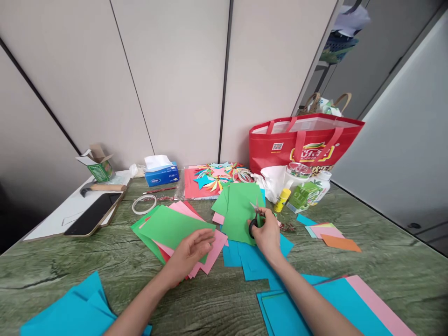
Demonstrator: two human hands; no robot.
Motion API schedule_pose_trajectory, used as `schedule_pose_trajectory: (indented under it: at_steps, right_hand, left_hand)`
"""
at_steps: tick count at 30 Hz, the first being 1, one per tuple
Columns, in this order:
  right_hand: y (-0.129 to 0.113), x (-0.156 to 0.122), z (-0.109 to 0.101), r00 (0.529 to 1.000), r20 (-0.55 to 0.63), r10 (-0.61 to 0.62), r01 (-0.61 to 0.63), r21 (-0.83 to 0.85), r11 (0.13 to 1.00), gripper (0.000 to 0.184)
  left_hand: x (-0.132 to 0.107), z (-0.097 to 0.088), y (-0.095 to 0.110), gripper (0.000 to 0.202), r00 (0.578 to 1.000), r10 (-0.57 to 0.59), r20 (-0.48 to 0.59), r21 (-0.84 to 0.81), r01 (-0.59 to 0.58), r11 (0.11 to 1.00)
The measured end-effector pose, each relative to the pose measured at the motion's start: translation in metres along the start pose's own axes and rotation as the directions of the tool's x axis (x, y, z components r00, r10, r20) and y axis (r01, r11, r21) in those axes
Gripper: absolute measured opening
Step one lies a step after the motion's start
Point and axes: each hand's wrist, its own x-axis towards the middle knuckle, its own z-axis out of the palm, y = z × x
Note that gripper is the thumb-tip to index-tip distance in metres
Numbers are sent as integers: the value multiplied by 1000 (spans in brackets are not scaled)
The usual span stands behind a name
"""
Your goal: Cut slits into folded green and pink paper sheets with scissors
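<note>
Scissors (256, 217) gripped in the right hand (268, 235) over green sheets (240, 205) on the worktop (210, 298) suggest a pick-up or put-down step, next needing blade control, the left hand (191, 252) loosely open over stacked paper (168, 228).

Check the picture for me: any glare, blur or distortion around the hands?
Head view: soft, even light, no strong glare on the left hand, right hand or scissors, all sharp enough to make out; head view: apparent wide-angle distortion, with wall seams slanting at the left; head view: dimmer at the top right.
</note>
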Motion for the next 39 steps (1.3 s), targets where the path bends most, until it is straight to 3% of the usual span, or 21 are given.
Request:
schedule_pose_trajectory:
  at_steps: [9,25,32,39]
  right_hand:
    - [-2,-4,3,986,92,-135,149,-160,976,35]
    - [-8,-2,-1,968,211,-140,204,-324,924,29]
    - [-12,-6,0,975,194,-109,174,-361,916,28]
    - [-3,3,3,985,163,-49,89,-251,964,32]
  left_hand:
    - [-1,-1,-7,40,997,-44,57,-47,46,998]
    - [1,-1,-17,41,994,-40,100,-25,43,999]
    - [2,-1,-20,43,992,-12,123,-12,14,1000]
    - [2,-1,-21,40,993,-11,121,-6,12,1000]
